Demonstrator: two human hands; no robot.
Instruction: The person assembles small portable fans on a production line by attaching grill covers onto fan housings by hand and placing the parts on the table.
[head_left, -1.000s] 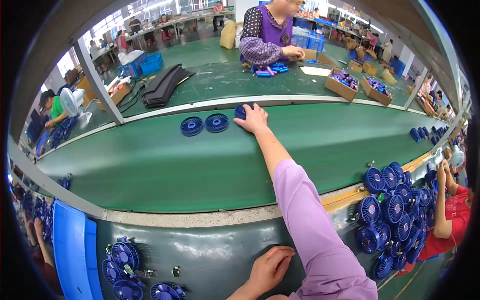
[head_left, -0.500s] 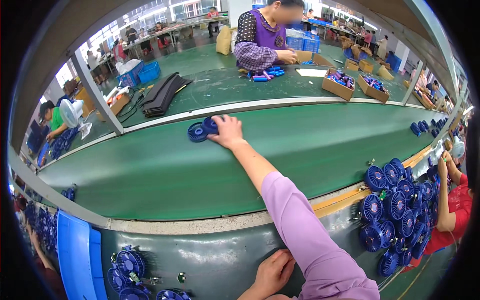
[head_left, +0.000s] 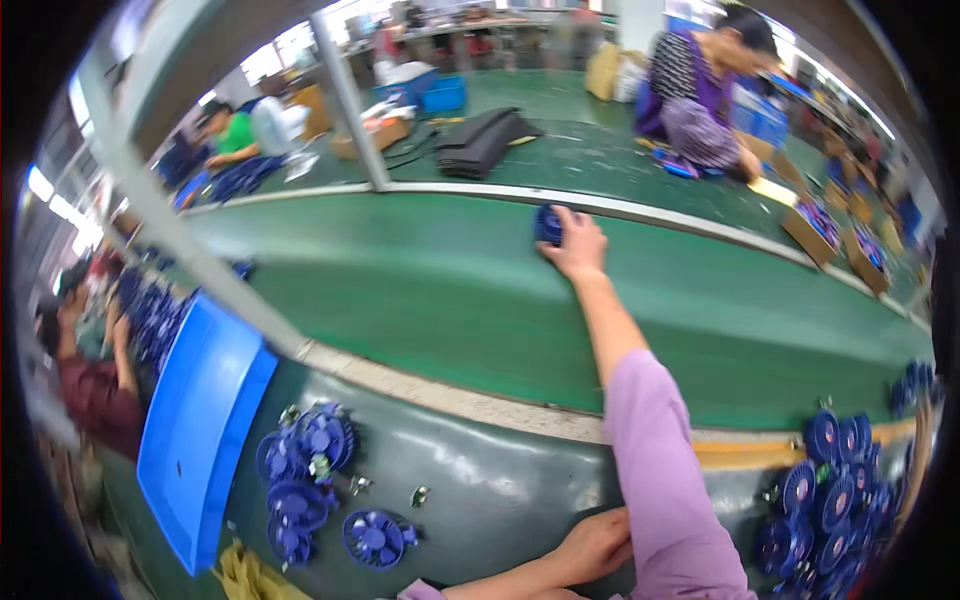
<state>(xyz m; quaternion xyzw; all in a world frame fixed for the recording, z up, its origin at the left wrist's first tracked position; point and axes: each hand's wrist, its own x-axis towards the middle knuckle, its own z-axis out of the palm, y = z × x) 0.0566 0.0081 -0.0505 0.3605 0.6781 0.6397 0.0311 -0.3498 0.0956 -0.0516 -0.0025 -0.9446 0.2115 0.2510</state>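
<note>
My right hand (head_left: 578, 243) reaches out over the green conveyor belt (head_left: 430, 310), near its far edge. Its fingers are closed around a dark blue round fan part (head_left: 547, 226), which sticks out to the left of them. How many pieces are in this grip is hidden. My left hand (head_left: 597, 543) rests low over the near worktop, its fingers curled and partly covered by my right sleeve. Whatever it may hold is out of sight. Left of it on the worktop lie a blue fan housing (head_left: 375, 538) and a cluster of similar housings (head_left: 300, 500) with small green circuit boards.
A blue plastic tray (head_left: 190, 430) leans at the left beside a metal post (head_left: 215, 255). More blue fans (head_left: 830, 500) are piled at the right. Across the belt, a person in purple (head_left: 690, 100) bends over a bench with cardboard boxes (head_left: 812, 232). Other people sit at the left.
The view has swung left, so the scene sits farther right. My right hand still grips the fan part by the belt's far edge. More of the tray and the left housings shows.
</note>
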